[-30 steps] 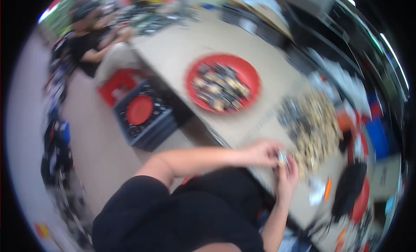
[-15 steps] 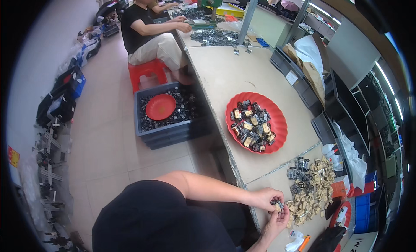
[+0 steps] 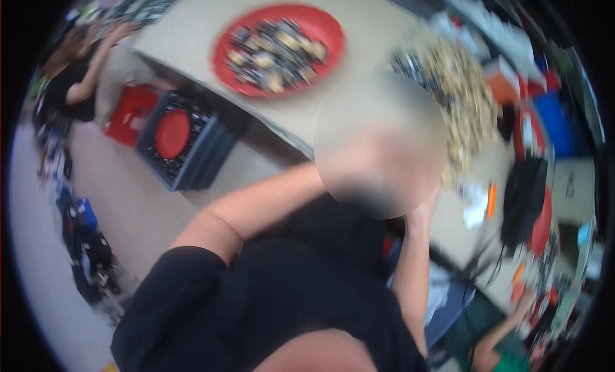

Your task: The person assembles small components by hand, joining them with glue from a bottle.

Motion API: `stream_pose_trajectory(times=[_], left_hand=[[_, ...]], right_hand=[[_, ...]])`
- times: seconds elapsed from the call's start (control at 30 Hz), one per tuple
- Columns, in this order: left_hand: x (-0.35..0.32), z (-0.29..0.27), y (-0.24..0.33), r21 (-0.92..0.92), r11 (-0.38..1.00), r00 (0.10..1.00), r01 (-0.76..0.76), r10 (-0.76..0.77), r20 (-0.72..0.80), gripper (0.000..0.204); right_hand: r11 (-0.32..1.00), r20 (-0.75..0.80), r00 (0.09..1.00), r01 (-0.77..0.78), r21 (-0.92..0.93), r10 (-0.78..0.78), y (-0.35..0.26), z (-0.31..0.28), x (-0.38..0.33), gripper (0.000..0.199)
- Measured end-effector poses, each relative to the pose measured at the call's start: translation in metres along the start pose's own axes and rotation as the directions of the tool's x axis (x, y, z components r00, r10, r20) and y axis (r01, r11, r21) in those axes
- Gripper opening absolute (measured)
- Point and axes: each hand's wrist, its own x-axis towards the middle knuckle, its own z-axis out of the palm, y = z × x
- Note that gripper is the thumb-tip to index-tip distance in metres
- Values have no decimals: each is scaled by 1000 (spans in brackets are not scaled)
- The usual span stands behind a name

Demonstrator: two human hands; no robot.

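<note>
A blurred round patch covers both of my hands, so my fingers are hidden. My left hand (image 3: pixel 366 151) comes in from the left and my right hand (image 3: pixel 419 177) from below, close together by the table edge. Whether they hold anything cannot be made out. To their right spreads a heap of small beige plastic parts (image 3: pixel 466 109), with dark wheeled pieces (image 3: pixel 410 66) along its far left side. Beyond my hands stands a red scalloped tray (image 3: pixel 332 36) filled with dark and beige assembled pieces.
Stacked grey crates (image 3: pixel 211 151) of dark parts stand beside the table, a red dish (image 3: pixel 173 134) inside the top one. A co-worker (image 3: pixel 77 80) sits far left; another person's arm (image 3: pixel 490 346) shows lower right. An orange tool (image 3: pixel 492 199) and black bag (image 3: pixel 524 205) lie right.
My view has swung and tilted, shifting the tray up and left. Half a second ago both hands pinched a small dark-and-beige piece; now blur hides them. A green-sleeved person has come into view.
</note>
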Motion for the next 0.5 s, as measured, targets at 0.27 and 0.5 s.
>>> stream_pose_trajectory(times=[0.27,0.5], left_hand=[[7,-1,3,-28,999,997,39,-37,65,34],[-3,9,-1,144,989,999,-44,39,35,33]], right_hand=[[994,-46,997,-54,94,59,5,0,1,39],[995,-18,1000,18,100,-16,0,-6,-11,39]])
